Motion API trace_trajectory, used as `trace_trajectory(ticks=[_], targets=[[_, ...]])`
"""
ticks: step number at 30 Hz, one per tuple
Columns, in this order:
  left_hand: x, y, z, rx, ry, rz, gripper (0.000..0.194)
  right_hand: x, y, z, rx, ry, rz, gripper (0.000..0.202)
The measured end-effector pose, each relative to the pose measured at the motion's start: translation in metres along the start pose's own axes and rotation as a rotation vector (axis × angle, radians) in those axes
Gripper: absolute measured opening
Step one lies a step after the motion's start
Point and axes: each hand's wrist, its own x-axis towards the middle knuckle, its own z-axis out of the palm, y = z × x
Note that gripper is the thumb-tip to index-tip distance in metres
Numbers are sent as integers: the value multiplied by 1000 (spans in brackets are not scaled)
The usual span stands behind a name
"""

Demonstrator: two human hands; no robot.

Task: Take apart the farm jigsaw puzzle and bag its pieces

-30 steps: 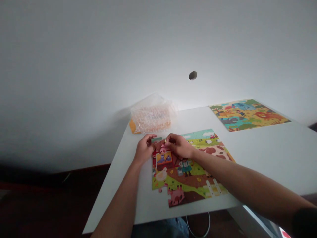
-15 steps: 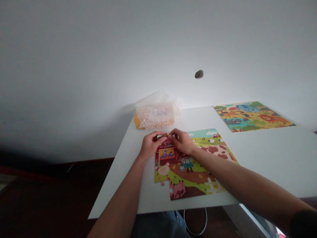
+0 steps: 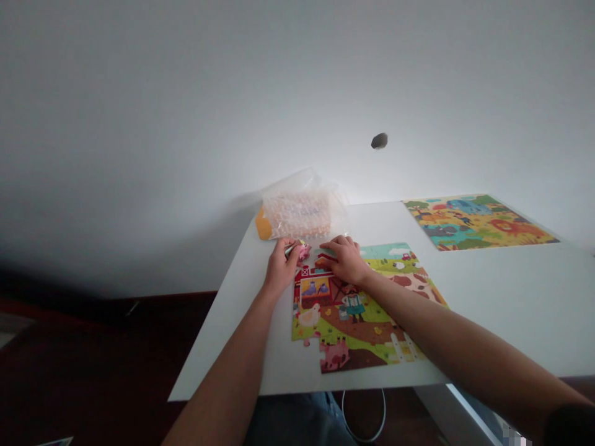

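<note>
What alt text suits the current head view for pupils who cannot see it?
A left hand holds a pink puzzle piece while the right hand is over the top of a farm jigsaw, which lacks its lower-left corner. Beyond, on the white table, lie clear plastic packaging and a safari picture.

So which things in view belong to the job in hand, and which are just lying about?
In use:
farm puzzle, under the right hand
pink piece, held in the left hand

Apparently just lying about:
safari puzzle, off to the right
clear plastic packaging, behind the hands
</note>
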Motion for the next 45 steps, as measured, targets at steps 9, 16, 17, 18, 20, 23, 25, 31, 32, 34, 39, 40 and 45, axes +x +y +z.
trace_trajectory(ticks=[9,16,17,18,20,23,25,31,32,34,39,40,45], targets=[[-11,19,10,166,-172,133,31,-3,-4,-7,229,46,-173,26],[-12,20,10,79,-115,63,27,-6,8,-23,247,12,-305,59],[-13,21,9,30,-93,31,28,-6,12,-26,274,1,-297,57],[-13,23,10,-19,-76,-4,30,-6,14,-28,320,3,-279,52],[-15,28,14,-139,-82,-79,35,-7,16,-30,463,55,-222,37],[-19,41,35,-401,-239,-233,38,-8,8,-31,669,217,-109,26],[-21,49,55,-560,-357,-317,38,-7,2,-33,669,313,-60,24],[-10,56,85,-652,-275,-366,39,-2,18,-63,282,456,1,22],[-7,54,82,-646,-268,-390,39,-4,26,-68,204,399,13,23],[-1,50,70,-653,-269,-396,39,-12,42,-74,26,184,-10,27],[3,43,48,-695,-244,-380,36,-39,57,-74,-247,-155,-136,47],[2,42,48,-693,-250,-387,37,-42,57,-73,-266,-158,-129,48],[-1,45,59,-671,-353,-443,53,-35,64,-69,-230,-137,-47,59]])
